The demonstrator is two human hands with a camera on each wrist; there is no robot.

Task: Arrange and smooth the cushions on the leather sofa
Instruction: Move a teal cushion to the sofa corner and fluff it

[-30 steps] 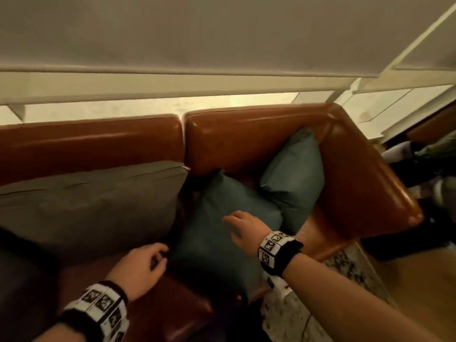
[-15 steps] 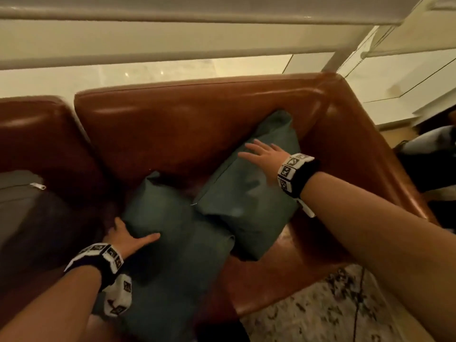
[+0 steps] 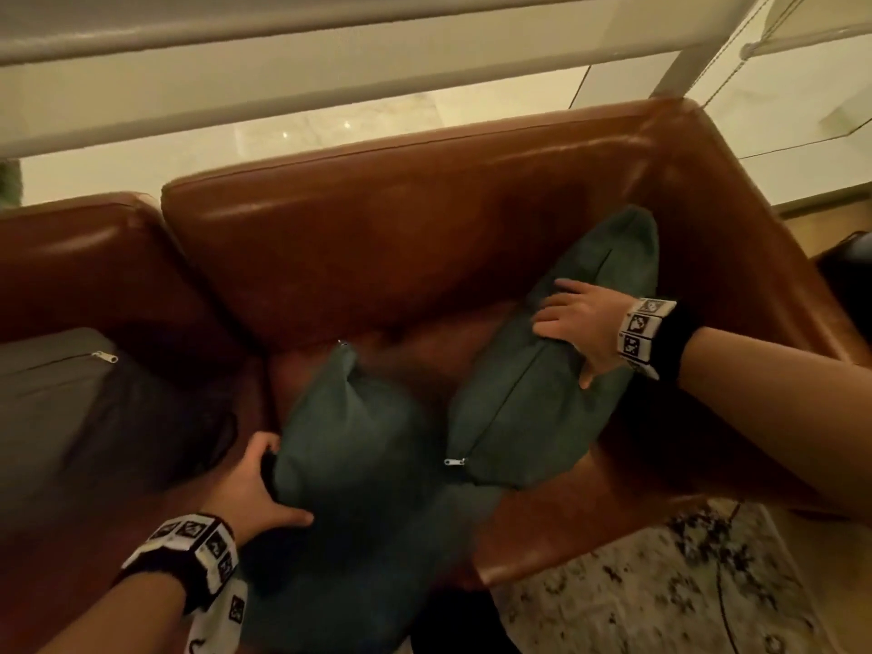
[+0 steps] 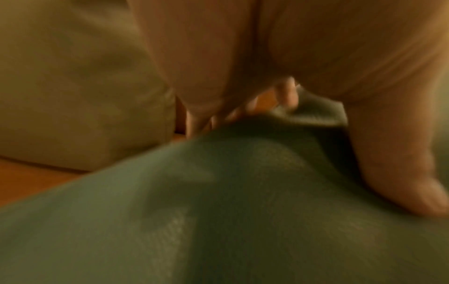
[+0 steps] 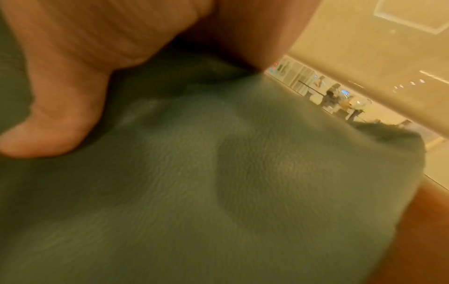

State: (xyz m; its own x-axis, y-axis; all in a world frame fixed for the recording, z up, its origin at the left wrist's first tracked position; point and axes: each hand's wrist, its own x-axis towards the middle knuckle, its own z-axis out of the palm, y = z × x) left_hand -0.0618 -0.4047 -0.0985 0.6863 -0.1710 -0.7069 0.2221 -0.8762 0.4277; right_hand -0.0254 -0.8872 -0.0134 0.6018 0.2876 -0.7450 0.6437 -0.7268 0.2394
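Observation:
Two teal cushions lie on the brown leather sofa (image 3: 424, 219). The left teal cushion (image 3: 358, 455) stands tilted at the seat's front, one corner up. My left hand (image 3: 276, 483) grips its left edge, thumb on the front face and fingers behind; the left wrist view shows that cushion (image 4: 243, 211) pinched under my thumb (image 4: 401, 192). The right teal cushion (image 3: 528, 403) leans toward the right armrest. Its upper seam is gripped by my right hand (image 3: 568, 337). In the right wrist view my thumb (image 5: 53, 124) presses into the fabric (image 5: 230, 173).
A grey cushion (image 3: 61, 408) with a zipper sits against the backrest on the left, also seen as the grey cushion (image 4: 73, 86). The sofa's right armrest (image 3: 764, 276) rises beside the right cushion. A patterned rug (image 3: 660, 597) lies below the seat's front edge.
The two teal cushions have come apart; the right one now leans nearer the armrest. My right hand went from lying flat to gripping its seam. My left hand now clasps the left cushion's edge.

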